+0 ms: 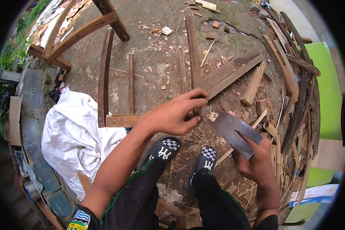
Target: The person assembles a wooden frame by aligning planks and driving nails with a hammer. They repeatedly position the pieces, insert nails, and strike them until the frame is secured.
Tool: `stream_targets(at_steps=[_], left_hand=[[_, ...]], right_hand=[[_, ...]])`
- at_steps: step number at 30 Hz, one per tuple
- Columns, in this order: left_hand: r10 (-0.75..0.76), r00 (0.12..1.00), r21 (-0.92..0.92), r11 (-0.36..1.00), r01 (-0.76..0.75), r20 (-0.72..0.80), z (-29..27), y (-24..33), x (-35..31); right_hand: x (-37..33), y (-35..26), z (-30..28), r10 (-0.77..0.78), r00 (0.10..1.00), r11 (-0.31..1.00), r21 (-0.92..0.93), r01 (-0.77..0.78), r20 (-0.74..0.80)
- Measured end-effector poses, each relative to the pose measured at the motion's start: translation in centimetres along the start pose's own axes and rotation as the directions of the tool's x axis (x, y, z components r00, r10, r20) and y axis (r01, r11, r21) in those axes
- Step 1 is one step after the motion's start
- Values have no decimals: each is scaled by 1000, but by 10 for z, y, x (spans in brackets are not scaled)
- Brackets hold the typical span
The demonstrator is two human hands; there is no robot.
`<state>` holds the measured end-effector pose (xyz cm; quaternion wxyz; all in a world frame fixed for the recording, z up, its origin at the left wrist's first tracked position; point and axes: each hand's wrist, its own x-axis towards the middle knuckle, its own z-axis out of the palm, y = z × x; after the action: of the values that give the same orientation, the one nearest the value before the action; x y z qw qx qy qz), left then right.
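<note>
My right hand point(257, 165) grips a claw hammer point(234, 128), raised with its forked claw toward my right wrist. Its handle is mostly hidden behind the claw and my hand. My left hand point(178, 113) has fingers and thumb curled in beside the hammer's striking face, over the corner of a wooden frame. What the fingertips hold there is hidden. From under my left forearm the frame's near rail point(122, 120) runs left to a dark upright piece point(105, 76). A long wooden bar point(193, 50) extends away from my left hand, and a wide plank point(237, 73) slants off to the right.
White sacking point(74, 134) lies at the left by a block wall edge point(38, 153). A wooden frame point(80, 34) stands at the far left. Piled scrap timber point(295, 88) fills the right side beside a green panel point(327, 92). Chips litter the concrete ground point(149, 46).
</note>
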<state>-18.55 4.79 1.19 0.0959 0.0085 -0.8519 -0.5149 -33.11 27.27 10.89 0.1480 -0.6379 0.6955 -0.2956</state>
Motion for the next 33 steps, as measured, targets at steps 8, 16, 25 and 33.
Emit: stream_targets(at_steps=[8,16,25,33], left_hand=[[-80,993,-39,996,84,93,-5,0,3],[-69,992,-33,997,73,110,-6,0,4],[-34,999,-52,998,34,-2,1,-4,2],[-57,998,-20,998,57,-9,1,-2,3]], right_hand=[[0,-2,1,103,994,995,-1,-103,33],[-11,1,-7,230,973,973,-15,-230,-10],[3,-6,-7,51,999,998,44,-51,-8],[-1,-1,4,169,981,985,19,-171,93]])
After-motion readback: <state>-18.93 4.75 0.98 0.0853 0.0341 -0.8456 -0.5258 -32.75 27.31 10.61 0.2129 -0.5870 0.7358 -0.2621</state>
